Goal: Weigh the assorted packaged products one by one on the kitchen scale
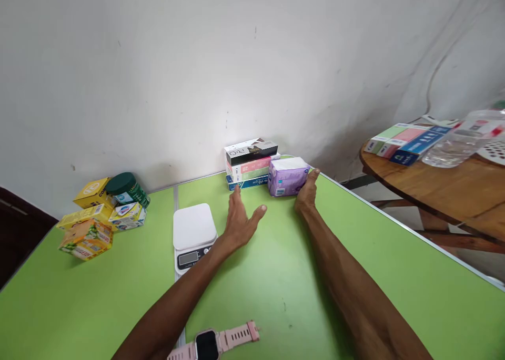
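Note:
My left hand (240, 220) is held over the table with its thumb and fingers spread, holding nothing. It is in front of a small stack of boxes and to the right of a white kitchen scale (194, 227). My right hand (307, 192) rests against the right side of a purple and white soft pack (289, 178); its thumb points up, and the pack partly hides the other fingers. The pack stands against the stack: a black and white box (252, 152) on top, a pink and white box (251, 168) in the middle, a blue box (248, 183) below.
On the left of the green table (130, 291) are several yellow boxes (92, 193) and a dark green jar (128, 188). A pink-strapped smartwatch (207, 344) lies near the front. A wooden table (469, 192) on the right carries boxes (408, 142) and a clear plastic bottle (453, 144).

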The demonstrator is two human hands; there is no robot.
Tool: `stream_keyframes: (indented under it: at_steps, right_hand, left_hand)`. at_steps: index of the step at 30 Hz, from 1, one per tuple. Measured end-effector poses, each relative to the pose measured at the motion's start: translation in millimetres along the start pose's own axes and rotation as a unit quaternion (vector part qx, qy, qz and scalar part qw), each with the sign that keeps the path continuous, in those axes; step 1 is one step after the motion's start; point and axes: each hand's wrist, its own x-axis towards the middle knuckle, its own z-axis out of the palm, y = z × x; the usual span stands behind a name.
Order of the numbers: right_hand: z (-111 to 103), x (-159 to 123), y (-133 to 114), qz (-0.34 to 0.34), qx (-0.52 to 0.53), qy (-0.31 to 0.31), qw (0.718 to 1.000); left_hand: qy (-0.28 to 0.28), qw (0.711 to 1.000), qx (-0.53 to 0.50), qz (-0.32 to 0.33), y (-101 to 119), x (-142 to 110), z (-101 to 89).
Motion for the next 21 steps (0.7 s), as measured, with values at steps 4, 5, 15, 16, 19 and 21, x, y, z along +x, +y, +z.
stream_keyframes:
  at_steps: [4,5,15,16,19,21]
  right_hand:
    - [-9,-11,-1,0.034,-0.111,0.018,0.993]
    - [-10,-16,-3,0.027,-0.129,0.004,0.991]
    - [-23,-98,-20,-0.12,-0.11,-0.179,0.97]
    - [-23,-109,-22,-0.12,-0.106,-0.18,0.971]
    - [-13,-143,-32,-0.151,-0.091,-0.186,0.967]
    - [2,-170,-42,-0.187,-0.081,-0.205,0.957]
  left_hand:
    - [-0.072,0.996,-0.009,-0.046,-1,55,42.5]
    - [-0.076,0.996,-0.01,-0.049,-2,65,48.9]
    - [-0.008,0.999,0.034,-0.019,-3,41,35.2]
    - [-0.003,0.999,0.051,-0.012,0,33,25.8]
    - [0.017,0.995,0.093,0.032,10,4,-12.3]
    - [0.042,0.991,0.104,0.067,13,-18,-45.1]
